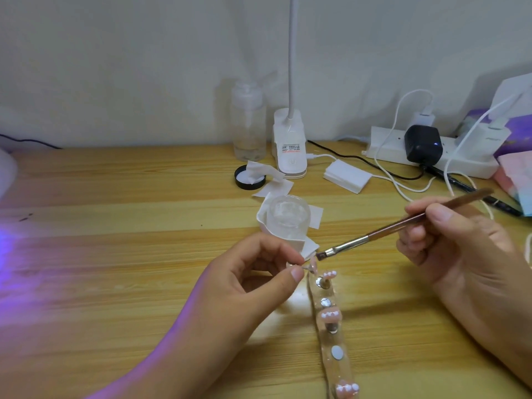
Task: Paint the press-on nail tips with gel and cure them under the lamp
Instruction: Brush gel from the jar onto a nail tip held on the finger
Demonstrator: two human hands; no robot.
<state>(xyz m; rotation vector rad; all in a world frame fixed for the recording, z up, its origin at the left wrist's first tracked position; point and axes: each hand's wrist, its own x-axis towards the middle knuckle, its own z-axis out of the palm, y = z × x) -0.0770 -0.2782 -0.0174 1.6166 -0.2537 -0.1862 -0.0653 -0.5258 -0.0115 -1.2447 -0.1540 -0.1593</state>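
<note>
My left hand [259,272] pinches a small clear stand with a pink nail tip [313,264] on its end, just above the near end of a clear holder strip [335,338]. My right hand [449,240] grips a brown-handled brush [400,226] like a pen; its dark bristles touch the held tip. Three more pink tips with white dots [330,314] sit on the strip, between bare metal discs. An open glass jar of clear gel [288,216] stands on white wipes just behind my left hand. Purple light glows on the table at the far left [11,249].
A white clip lamp [289,148] and a clear pump bottle [248,122] stand at the back. A black lid [250,177], loose wipes, a stack of white pads [347,175], a power strip [426,152] with chargers and cables, and boxes at the right edge.
</note>
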